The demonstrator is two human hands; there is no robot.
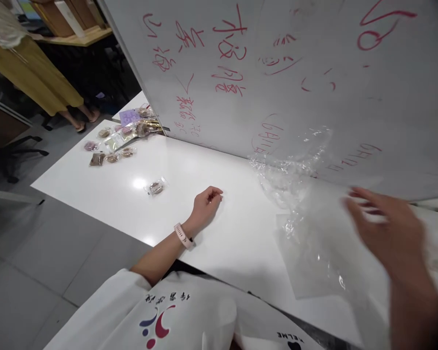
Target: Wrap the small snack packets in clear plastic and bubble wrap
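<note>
My left hand [207, 203] rests on the white table with its fingers loosely curled and nothing visible in them. A pale pink band [183, 236] is around that wrist. On the right, my right hand [394, 228] is raised and blurred, thumb and fingers apart, with nothing seen between them. Between my hands, a large crinkled clear plastic bag [290, 194] stands up from the table against the whiteboard. Its lower part spreads flat toward me. Left of my left hand lies a small brown item in a clear wrapper [156, 187], apart from the hand.
Several small wrapped items [112, 158] and a purple packet [130, 117] lie at the table's far left end. A whiteboard [306, 107] with red writing stands along the table's back. Beyond the table are a standing person [32, 68] and a desk with cardboard boxes [67, 19].
</note>
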